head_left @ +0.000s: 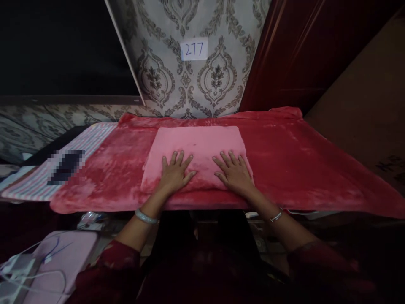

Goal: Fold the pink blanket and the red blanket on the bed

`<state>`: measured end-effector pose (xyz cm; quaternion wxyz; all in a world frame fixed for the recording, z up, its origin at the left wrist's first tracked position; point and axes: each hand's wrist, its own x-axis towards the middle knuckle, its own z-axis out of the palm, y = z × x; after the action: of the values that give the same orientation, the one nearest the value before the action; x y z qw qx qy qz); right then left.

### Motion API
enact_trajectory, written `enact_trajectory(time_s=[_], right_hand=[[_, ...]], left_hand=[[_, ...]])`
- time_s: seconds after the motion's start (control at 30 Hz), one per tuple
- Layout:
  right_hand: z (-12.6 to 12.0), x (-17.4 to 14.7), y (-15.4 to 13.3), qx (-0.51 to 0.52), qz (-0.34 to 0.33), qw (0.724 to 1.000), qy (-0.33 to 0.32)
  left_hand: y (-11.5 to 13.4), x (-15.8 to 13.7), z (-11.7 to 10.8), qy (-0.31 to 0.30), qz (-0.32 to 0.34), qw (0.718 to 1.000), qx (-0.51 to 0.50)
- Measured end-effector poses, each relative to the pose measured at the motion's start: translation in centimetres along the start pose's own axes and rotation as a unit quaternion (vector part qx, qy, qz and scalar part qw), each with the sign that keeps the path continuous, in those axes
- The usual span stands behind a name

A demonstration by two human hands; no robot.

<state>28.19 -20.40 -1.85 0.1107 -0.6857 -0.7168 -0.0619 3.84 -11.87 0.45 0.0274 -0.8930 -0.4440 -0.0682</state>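
Pink cloth: left hand on left part, right hand on right, fingers spread, gripping nothing. Apparently smoothing; next likely needs even pressure.

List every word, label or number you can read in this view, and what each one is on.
"277": handwritten, on the white paper on the patterned wall.
Unreadable: dark marks like handwriting on the brown panel at the right edge, too dim and blurred.
Unreadable: small pale marks on the screen's lower frame, too small.
Pink cloth: no text visible.
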Motion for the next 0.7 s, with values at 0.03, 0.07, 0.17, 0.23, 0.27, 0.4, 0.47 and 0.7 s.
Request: enact_trajectory(time_s=[0.03,0.07,0.17,0.23,0.27,0.4,0.47,0.7], right_hand=[[-0.2,0.0,0.2,0.0,-0.001,1.0,-0.007],[-0.3,0.0,0.5,0.0,-0.003,1.0,-0.015],[-0.4,-0.8,2.5,0.0,0.009,1.0,-0.014],[0.0,-1.7,4.2,0.008,0.037,0.999,0.007],[0.3,-2.2,5.1,0.021,0.048,0.998,0.018],[1.9,-3.5,6.8,0.086,0.058,0.993,0.05],[2.5,-3.5,7.0,0.098,0.056,0.992,0.061],[0.4,-3.3,5.3,0.048,0.079,0.992,0.089]], left_hand=[[-0.1,0.0,-0.2,-0.005,0.002,1.0,-0.006],[-0.4,0.0,-0.4,-0.012,0.006,1.0,-0.011],[-2.0,-0.7,-0.9,-0.009,0.001,1.0,-0.008],[-3.7,-1.5,-0.9,0.013,-0.028,0.999,0.009],[-4.5,-1.8,-0.7,0.021,-0.044,0.999,0.014],[-6.5,-2.5,0.1,0.019,-0.066,0.998,-0.009],[-6.7,-2.4,0.2,0.007,-0.07,0.997,-0.024],[-5.4,-3.2,-1.5,0.034,-0.098,0.994,-0.038]])
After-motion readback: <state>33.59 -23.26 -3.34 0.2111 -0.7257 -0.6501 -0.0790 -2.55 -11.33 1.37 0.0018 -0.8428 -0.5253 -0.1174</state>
